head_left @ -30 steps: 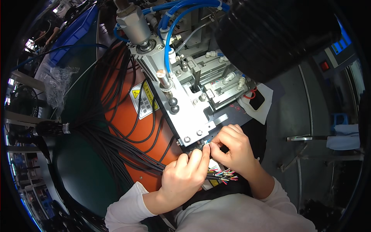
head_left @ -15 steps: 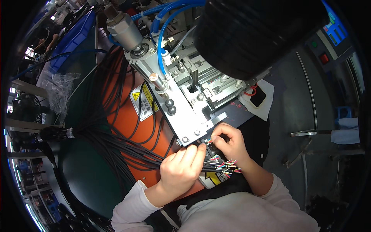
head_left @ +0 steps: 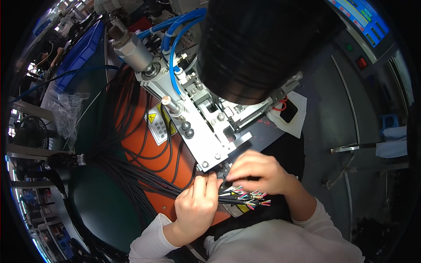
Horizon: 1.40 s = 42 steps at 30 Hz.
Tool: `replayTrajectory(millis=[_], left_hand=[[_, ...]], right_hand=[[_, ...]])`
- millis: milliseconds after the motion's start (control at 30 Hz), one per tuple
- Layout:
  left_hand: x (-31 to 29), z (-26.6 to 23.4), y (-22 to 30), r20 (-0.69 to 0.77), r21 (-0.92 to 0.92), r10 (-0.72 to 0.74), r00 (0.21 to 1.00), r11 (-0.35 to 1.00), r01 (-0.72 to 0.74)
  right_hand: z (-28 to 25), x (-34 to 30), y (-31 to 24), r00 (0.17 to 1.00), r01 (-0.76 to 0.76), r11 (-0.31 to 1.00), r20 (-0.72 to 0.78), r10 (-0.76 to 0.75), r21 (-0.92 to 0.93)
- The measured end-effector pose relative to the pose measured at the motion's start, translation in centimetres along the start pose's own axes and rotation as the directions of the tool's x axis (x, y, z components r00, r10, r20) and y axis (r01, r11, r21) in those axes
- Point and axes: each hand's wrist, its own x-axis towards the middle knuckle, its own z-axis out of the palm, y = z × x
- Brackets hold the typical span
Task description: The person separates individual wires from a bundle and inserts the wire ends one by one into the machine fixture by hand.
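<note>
My left hand (head_left: 196, 204) is closed with thumb and fingertips pinched on a black cable, just below the front edge of the metal machine head (head_left: 206, 158). Beneath and beside it runs a bundle of black cables (head_left: 162, 180). Their stripped ends fan out to the right as thin coloured wires (head_left: 254, 198). To the right of the left hand, my right hand (head_left: 261, 172) is curled, its thumb and fingers drawn together close to a small dark fixture (head_left: 222, 170). Slight blur and the hand itself hide whatever lies between those fingertips.
A large black cylinder (head_left: 263, 48) overhangs the machine. Blue air hoses (head_left: 173, 44) rise behind it. The machine stands on an orange base (head_left: 136, 136). White paper with a dark object (head_left: 288, 113) lies right, a blue bin (head_left: 83, 55) far left, a lit screen (head_left: 362, 19) far right.
My right hand has shifted off the wire end and turned, its fingers now curled over toward the left hand. The left hand stays pinched. The whole view has shifted slightly.
</note>
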Motion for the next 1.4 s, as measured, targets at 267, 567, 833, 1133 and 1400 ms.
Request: replayTrajectory(millis=[267, 567, 833, 1133, 1400], left_hand=[[1.2, -1.7, -0.9, -0.265, -0.296, 0.176, 0.948, 0.921, -0.253], [1.1, -1.0, -1.2, -0.286, -0.351, 0.121, 0.951, 0.910, -0.222], [1.3, -0.1, -1.3, -0.377, -0.425, 0.074, 0.923, 0.872, -0.243], [0.9, -0.2, -0.7, -0.256, -0.357, 0.090, 0.962, 0.916, -0.181], [1.2, 0.5, -1.0, -0.318, -0.278, 0.167, 0.933, 0.925, -0.260]], right_hand=[[0.2, -0.3, -0.6, 0.980, 0.082, 0.997, -0.180, -0.083, -0.016], [3.4, 0.2, -2.1, 0.870, 0.025, 0.970, -0.482, 0.098, 0.242], [3.0, 0.5, -2.7, 0.900, -0.147, 0.964, -0.374, 0.223, 0.222], [2.5, 0.9, -3.0, 0.907, -0.039, 0.897, -0.392, -0.154, -0.441], [-0.5, -0.7, -2.2, 0.846, -0.478, 0.669, 0.093, 0.526, 0.569]])
